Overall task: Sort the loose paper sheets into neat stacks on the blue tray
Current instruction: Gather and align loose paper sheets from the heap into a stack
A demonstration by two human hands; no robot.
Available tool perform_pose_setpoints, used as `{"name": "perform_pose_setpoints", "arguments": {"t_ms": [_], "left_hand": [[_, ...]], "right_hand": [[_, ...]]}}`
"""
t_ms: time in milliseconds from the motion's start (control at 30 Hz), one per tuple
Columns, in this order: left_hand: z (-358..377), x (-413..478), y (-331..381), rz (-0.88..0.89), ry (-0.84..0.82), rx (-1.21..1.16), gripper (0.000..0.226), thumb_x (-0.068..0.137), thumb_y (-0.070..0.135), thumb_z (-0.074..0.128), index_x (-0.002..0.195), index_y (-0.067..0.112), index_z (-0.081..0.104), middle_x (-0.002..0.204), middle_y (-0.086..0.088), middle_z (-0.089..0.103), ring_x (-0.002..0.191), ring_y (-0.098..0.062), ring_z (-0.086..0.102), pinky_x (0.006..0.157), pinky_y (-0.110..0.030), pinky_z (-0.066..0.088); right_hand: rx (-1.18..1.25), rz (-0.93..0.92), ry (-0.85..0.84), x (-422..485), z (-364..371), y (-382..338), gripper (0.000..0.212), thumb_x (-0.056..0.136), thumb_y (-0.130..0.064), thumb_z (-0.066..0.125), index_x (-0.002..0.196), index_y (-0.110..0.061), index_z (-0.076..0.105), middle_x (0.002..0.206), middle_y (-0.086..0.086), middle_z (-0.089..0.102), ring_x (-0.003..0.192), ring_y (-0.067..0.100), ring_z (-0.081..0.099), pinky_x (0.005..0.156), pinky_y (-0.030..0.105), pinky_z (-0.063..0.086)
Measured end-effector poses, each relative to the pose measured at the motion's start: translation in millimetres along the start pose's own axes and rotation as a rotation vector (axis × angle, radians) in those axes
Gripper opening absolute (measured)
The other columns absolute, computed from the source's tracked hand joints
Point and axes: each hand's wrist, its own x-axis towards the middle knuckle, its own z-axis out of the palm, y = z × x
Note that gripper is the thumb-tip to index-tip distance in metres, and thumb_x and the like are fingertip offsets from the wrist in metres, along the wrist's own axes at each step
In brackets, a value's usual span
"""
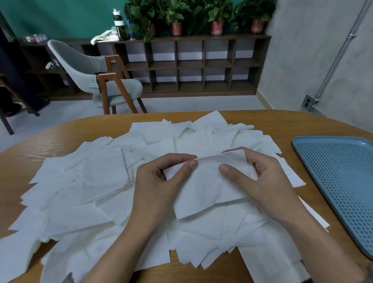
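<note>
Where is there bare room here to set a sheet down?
The blue tray on the right lies bare. The table shows bare wood along its far-left edge and between paper pile and tray. The middle is crowded; left hand and right hand pinch one sheet.

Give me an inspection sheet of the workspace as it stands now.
Surface: wooden table, mostly covered by paper.
Job's things: loose sheets scattered in an overlapping pile; held sheet raised over them; blue tray at right, no sheets on it.
Clutter: nothing seen beyond the paper.
Grippers: left hand and right hand both pinch the held sheet near its upper corners.
Cables: nothing seen on the table; wall conduit runs down to a socket box.
Surroundings: chair, cubby shelf, potted plants and a bottle behind.
</note>
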Motion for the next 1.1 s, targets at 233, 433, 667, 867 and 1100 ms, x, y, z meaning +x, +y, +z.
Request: {"name": "perform_pose_setpoints", "arguments": {"t_ms": [233, 433, 667, 867, 1100], "left_hand": [[1.4, -0.6, -2.9, 0.009, -0.001, 0.021, 0.005, 0.089, 0.021, 0.083, 0.093, 0.024, 0.085, 0.096, 0.015, 0.080, 0.097, -0.003, 0.074, 0.079, -0.019, 0.055], [0.2, 0.7, -0.9, 0.047, -0.057, 0.072, 0.018, 0.089, 0.029, 0.081, 0.107, 0.032, 0.082, 0.118, 0.020, 0.075, 0.113, 0.002, 0.067, 0.081, -0.015, 0.051], [2.9, -2.3, -3.5, 0.200, 0.018, 0.210, 0.018, 0.091, 0.019, 0.082, 0.107, 0.028, 0.078, 0.109, 0.018, 0.074, 0.094, 0.001, 0.066, 0.075, -0.011, 0.045], [9.8, -6.3, -15.3, 0.370, -0.251, 0.505, 0.034, 0.078, 0.051, 0.089, 0.092, 0.030, 0.065, 0.090, 0.016, 0.059, 0.086, -0.007, 0.061, 0.071, -0.017, 0.044], [12.6, -12.6, -22.2, 0.289, -0.454, 0.635, 0.026, 0.078, 0.057, 0.072, 0.095, 0.040, 0.065, 0.091, 0.021, 0.061, 0.089, -0.001, 0.060, 0.072, -0.020, 0.049]], "right_hand": [[-0.025, -0.023, 0.034, 1.2, 2.9, 3.2, 0.013, 0.096, -0.021, 0.073, 0.105, -0.030, 0.077, 0.106, -0.015, 0.077, 0.103, 0.006, 0.072, 0.082, 0.018, 0.053], [0.071, -0.018, 0.039, 3.9, 0.4, 8.3, 0.036, 0.093, -0.038, 0.075, 0.122, -0.047, 0.055, 0.135, 0.006, 0.064, 0.114, 0.032, 0.069, 0.086, 0.045, 0.060], [-0.147, -0.116, -0.020, 3.0, -5.8, 8.1, 0.022, 0.093, -0.004, 0.075, 0.092, -0.025, 0.081, 0.099, -0.013, 0.079, 0.105, 0.006, 0.070, 0.094, 0.017, 0.048], [-0.243, -0.166, 0.241, 6.4, -7.7, 19.5, 0.031, 0.093, -0.001, 0.073, 0.098, -0.031, 0.082, 0.101, -0.020, 0.079, 0.108, 0.002, 0.069, 0.092, 0.009, 0.045], [-0.312, -0.182, 0.212, 1.5, -4.2, 22.3, 0.033, 0.095, -0.001, 0.070, 0.104, -0.032, 0.081, 0.109, -0.019, 0.077, 0.114, -0.003, 0.066, 0.095, 0.006, 0.042]]}}
